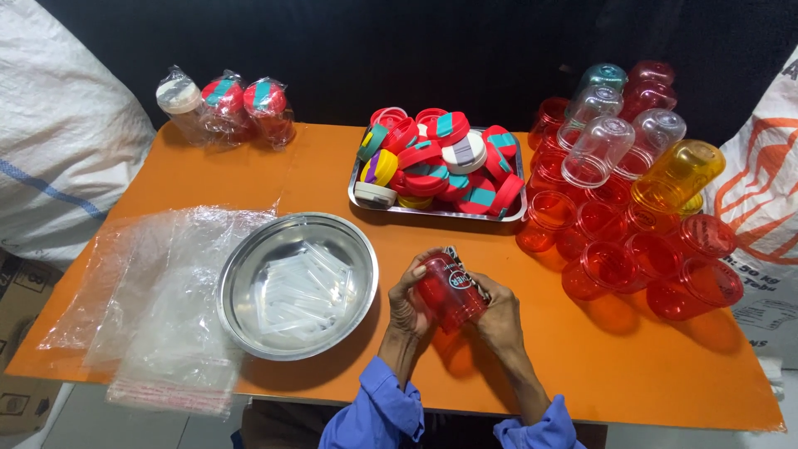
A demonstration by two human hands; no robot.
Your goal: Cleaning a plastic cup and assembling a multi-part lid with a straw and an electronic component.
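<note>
Far left on the orange table (332, 166) stand three bagged bottles (224, 108); nearer lies a sheaf of clear plastic bags (158, 308). Right of the bags sits a steel bowl (241, 274) holding clear, straw-like sticks, not firmly identified.

Centre, near edge: the left hand (407, 295) and right hand (503, 312) both close around a red plastic cup (449, 291). The cup lies between the palms, tilted, its long axis running from near right to far left. The left fingers wrap its left wall; the right fingers cover its right side and base end. Both grips are firm and in contact. Neither hand is nearer; the cup is shared.

Beyond the hands a steel tray (438, 212) carries mixed lids (436, 162). Far right, stacked cups (632, 208), mostly red, lie within the right hand's reach.
</note>
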